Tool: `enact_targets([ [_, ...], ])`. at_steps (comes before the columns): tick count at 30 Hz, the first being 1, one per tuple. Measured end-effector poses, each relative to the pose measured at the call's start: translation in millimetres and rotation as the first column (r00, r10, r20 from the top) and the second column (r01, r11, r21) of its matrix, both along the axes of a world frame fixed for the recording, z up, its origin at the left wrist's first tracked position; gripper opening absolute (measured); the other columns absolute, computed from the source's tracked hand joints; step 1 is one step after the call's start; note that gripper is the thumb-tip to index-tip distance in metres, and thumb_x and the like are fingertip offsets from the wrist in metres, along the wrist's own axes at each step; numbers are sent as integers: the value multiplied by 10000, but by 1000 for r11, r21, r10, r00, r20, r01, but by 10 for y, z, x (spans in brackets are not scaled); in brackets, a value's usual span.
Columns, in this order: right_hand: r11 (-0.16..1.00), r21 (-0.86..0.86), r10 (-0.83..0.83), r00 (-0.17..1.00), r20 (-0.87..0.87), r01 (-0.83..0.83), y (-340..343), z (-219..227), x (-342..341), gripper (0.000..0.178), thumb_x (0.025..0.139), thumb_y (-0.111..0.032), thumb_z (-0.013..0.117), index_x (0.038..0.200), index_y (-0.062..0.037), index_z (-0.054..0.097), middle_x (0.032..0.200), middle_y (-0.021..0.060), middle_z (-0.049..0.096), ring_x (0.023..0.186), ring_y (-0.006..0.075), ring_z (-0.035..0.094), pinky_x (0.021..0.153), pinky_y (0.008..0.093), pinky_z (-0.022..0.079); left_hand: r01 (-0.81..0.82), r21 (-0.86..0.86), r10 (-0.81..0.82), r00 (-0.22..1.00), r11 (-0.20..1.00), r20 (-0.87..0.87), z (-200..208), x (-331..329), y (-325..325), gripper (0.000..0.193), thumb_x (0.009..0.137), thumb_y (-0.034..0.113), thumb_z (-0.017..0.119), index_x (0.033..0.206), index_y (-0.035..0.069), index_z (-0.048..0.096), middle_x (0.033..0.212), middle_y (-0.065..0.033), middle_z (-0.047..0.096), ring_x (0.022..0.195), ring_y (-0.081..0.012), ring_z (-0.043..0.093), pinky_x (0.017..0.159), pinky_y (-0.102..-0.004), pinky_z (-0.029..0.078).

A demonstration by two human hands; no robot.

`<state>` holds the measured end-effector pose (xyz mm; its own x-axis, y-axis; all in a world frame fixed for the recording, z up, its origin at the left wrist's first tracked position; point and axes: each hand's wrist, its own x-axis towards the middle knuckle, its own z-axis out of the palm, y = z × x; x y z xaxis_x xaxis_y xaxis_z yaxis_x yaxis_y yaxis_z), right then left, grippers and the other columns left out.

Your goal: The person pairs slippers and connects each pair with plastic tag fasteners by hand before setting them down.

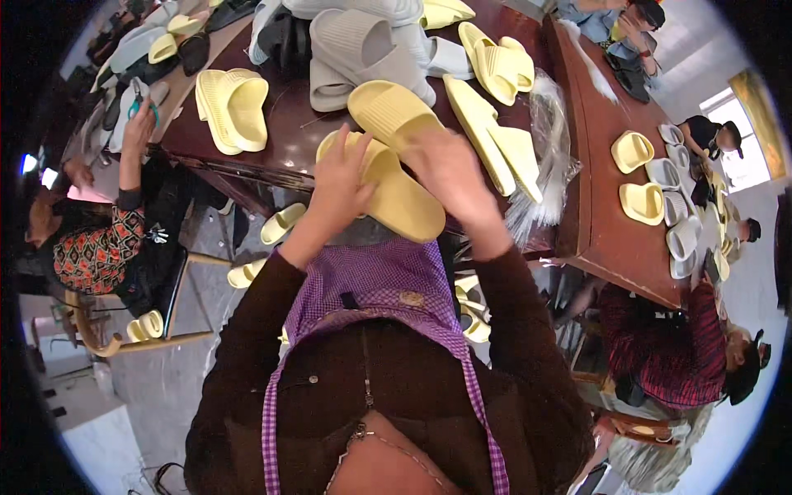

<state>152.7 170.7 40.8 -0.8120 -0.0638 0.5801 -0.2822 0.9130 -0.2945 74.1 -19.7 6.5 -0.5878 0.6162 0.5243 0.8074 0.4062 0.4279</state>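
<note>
Two yellow slippers are together at the table's near edge, in front of my purple checked apron (363,285). My left hand (340,186) is closed on the nearer slipper (408,205), fingers over its strap and sole pointing toward me. My right hand (450,175), blurred by motion, is closed around the heel of the farther slipper (384,107), whose ribbed strap faces up. That heel is hidden under the hand. A pair of yellow slippers (233,111) stands left of my hands. To the right, another yellow pair (495,136) lies on its side.
Grey slippers (355,54) are piled at the back of the dark red table (289,128). Clear plastic bags (549,148) lie at its right. Co-workers sit either side; the left one's hand holds scissors (154,111). More slippers (642,202) line the right table.
</note>
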Motion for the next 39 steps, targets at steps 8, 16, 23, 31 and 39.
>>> enact_targets([
  [8, 795, 468, -584, 692, 423, 385, 854, 758, 358, 477, 733, -370, 679, 992, 12, 560, 870, 206, 620, 853, 341, 589, 781, 404, 451, -31, 8, 31, 998, 999, 52, -88, -71, 294, 731, 667, 137, 670, 1335, 157, 376, 1367, -224, 296, 1190, -414, 380, 947, -484, 344],
  [16, 963, 235, -236, 829, 507, 130, 911, 462, 160, 536, 680, -344, 727, 1024, 27, 550, 862, 207, 631, 851, 340, 612, 749, 409, 467, 42, -70, -51, 989, 997, -137, 26, -88, 304, 651, 713, 52, 584, 1314, 238, 420, 1381, -216, 285, 1162, -394, 427, 905, -483, 390],
  [23, 952, -29, -245, 815, 525, 305, 1001, 1113, 94, 489, 683, -265, 719, 1050, 30, 588, 927, 161, 645, 832, 209, 611, 725, 326, 466, 85, -187, -115, 981, 979, -155, 5, -119, 301, 590, 716, 35, 532, 1254, 276, 494, 1383, -204, 299, 1157, -387, 439, 860, -477, 431],
  [31, 907, 250, -387, 904, 181, 338, 1362, 2264, -859, 425, 831, -213, 595, 1173, 29, 525, 1196, 130, 556, 1072, 253, 534, 901, 322, 414, 14, -291, -92, 962, 957, -258, 75, -140, 452, 347, 731, 85, 537, 1069, 151, 580, 1343, -191, 355, 1001, -376, 531, 762, -447, 483],
  [39, 836, -496, -247, 968, 40, 234, 872, 1551, 872, 349, 815, -170, 633, 1103, 17, 574, 1027, 89, 596, 925, 165, 547, 832, 261, 420, 193, -328, -348, 777, 925, -525, 386, -144, 617, 215, 725, 102, 546, 938, 83, 557, 1269, -131, 441, 886, -253, 565, 711, -376, 480],
])
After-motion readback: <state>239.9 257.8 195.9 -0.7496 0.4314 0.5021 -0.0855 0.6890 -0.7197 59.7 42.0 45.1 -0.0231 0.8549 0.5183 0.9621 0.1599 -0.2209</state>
